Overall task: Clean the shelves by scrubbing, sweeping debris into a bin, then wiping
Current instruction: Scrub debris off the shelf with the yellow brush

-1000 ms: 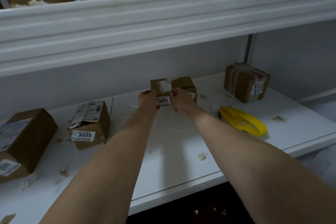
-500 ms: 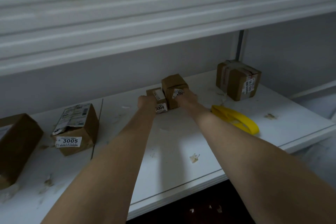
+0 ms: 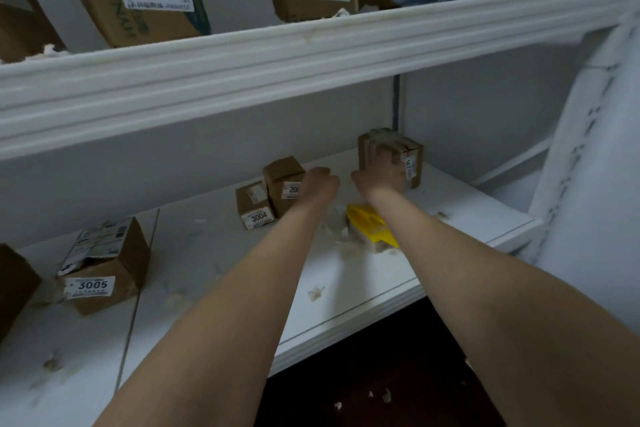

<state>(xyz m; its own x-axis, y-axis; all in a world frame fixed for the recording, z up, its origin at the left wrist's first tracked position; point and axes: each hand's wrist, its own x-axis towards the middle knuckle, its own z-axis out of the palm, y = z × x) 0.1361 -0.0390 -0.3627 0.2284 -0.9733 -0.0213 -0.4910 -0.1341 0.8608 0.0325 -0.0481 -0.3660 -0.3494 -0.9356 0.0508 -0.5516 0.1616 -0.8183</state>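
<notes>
Head view: right hand (image 3: 381, 173) has its fingers spread against the front of the taped box (image 3: 414, 152) at the back right of the shelf (image 3: 346, 305), pressing, not wrapped round it. Left hand (image 3: 320, 180) sits at the edge of the small box (image 3: 282, 177); we can't tell its grip. We judge the box light and stiff, with slick tape, so take it by two opposite sides. Paper scraps (image 3: 315, 293) lie on the shelf, flimsy enough to scatter. The yellow tool (image 3: 367, 225) lies under the right forearm.

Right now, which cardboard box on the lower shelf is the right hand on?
The taped box farthest right, by the back wall; the right hand covers its front. The 3004 box and 3005 box sit further left.
</notes>
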